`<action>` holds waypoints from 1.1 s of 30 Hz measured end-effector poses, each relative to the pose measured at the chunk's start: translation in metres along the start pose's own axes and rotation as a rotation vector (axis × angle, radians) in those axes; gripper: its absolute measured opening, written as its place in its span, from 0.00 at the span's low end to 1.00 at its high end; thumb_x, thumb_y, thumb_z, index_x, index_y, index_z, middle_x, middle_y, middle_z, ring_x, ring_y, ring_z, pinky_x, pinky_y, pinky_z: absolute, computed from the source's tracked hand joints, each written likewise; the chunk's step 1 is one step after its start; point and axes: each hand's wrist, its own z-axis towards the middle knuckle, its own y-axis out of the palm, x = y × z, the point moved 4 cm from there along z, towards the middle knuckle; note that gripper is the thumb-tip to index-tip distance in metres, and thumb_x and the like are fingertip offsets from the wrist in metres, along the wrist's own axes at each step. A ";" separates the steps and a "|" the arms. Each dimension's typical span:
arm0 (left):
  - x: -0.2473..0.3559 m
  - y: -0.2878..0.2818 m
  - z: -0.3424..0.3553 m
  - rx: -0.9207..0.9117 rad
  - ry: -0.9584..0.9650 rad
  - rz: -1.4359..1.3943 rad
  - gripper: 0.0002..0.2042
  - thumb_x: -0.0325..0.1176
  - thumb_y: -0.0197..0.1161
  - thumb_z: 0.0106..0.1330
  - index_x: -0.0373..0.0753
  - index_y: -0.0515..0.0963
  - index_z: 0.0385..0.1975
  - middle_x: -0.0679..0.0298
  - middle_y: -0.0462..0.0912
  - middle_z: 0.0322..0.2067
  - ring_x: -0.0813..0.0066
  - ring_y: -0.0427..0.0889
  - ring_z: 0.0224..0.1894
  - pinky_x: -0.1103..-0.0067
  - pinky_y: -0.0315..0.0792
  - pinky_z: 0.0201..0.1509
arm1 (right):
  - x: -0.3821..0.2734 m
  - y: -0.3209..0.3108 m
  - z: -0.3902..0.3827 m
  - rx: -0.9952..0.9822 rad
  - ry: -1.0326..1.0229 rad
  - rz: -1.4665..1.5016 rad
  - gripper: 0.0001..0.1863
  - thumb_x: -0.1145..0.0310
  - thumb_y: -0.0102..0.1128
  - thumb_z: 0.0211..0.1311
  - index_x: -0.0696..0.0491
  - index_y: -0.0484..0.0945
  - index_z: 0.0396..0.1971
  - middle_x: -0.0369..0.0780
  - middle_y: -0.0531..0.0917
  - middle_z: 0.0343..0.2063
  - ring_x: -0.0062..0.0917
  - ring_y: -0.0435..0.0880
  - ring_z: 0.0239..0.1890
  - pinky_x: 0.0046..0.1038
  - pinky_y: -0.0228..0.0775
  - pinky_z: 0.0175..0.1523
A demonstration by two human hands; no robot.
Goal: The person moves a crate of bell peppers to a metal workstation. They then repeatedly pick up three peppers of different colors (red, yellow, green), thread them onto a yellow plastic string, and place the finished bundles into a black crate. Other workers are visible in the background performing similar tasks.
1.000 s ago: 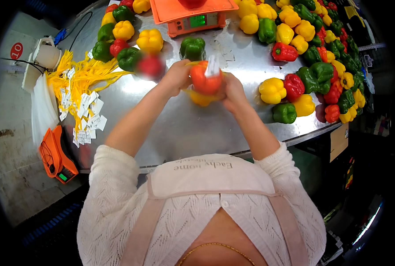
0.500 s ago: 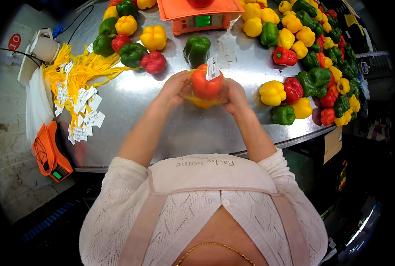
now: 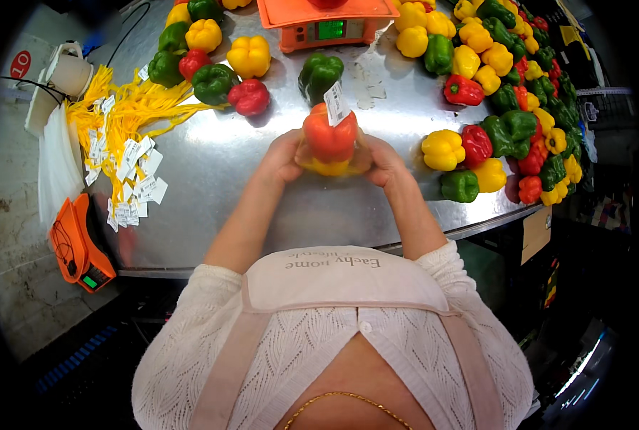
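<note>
Over the middle of the metal table, a red bell pepper (image 3: 329, 137) lies above a yellow bell pepper (image 3: 332, 168) in a thin yellow mesh net (image 3: 360, 154). A white printed label (image 3: 337, 104) stands up from the net's far end. My left hand (image 3: 285, 155) grips the net on the left side, and my right hand (image 3: 386, 160) grips it on the right. Both hands have their fingers curled in, with some fingertips hidden by the net and peppers. Just beyond stands a green bell pepper (image 3: 319, 77).
An orange scale (image 3: 327, 25) with a lit green display stands at the far middle. Labelled yellow nets (image 3: 130, 115) lie at the left, near a second orange scale (image 3: 83, 244). Loose peppers (image 3: 248, 97) sit at the far left; a large pile (image 3: 509, 132) covers the right side.
The netted peppers and both hands have come slightly nearer to me. The label now leans more to the left. Both hands still grip the net.
</note>
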 end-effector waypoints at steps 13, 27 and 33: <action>-0.027 -0.057 0.040 0.225 0.406 0.553 0.11 0.35 0.51 0.70 0.32 0.74 0.35 0.66 0.76 0.27 0.80 0.72 0.30 0.79 0.70 0.34 | 0.005 -0.014 0.010 -0.011 0.050 0.022 0.14 0.64 0.54 0.69 0.47 0.63 0.23 0.27 0.59 0.13 0.15 0.54 0.13 0.22 0.46 0.18; -0.047 -0.091 0.037 0.048 0.252 0.456 0.11 0.33 0.52 0.74 0.36 0.74 0.50 0.66 0.80 0.42 0.82 0.77 0.39 0.84 0.73 0.40 | 0.002 0.015 -0.005 0.375 -0.523 -0.619 0.12 0.64 0.60 0.62 0.54 0.69 0.26 0.33 0.71 0.21 0.15 0.66 0.23 0.22 0.62 0.26; -0.051 -0.095 0.058 0.206 0.817 0.952 0.10 0.33 0.51 0.75 0.36 0.73 0.49 0.64 0.80 0.43 0.81 0.77 0.44 0.82 0.73 0.45 | 0.007 0.008 0.002 0.361 -0.529 -0.604 0.10 0.66 0.60 0.63 0.55 0.70 0.28 0.33 0.73 0.24 0.16 0.68 0.26 0.23 0.64 0.30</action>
